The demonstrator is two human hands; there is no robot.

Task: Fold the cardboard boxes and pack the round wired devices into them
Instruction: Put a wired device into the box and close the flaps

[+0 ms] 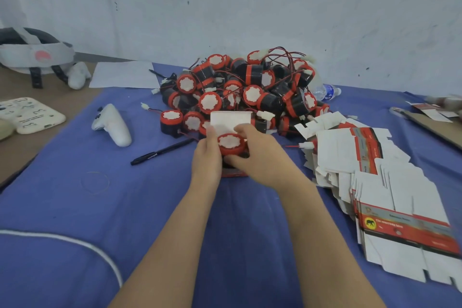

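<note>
We hold one box upright on the cloth, just in front of the pile of devices. Our left hand grips the box's left side, with the thumb against the raised flap. Our right hand curls round a device seated in the box mouth, white face up. The flat boxes lie right of the pile. A pen and a controller lie left of it.
</note>
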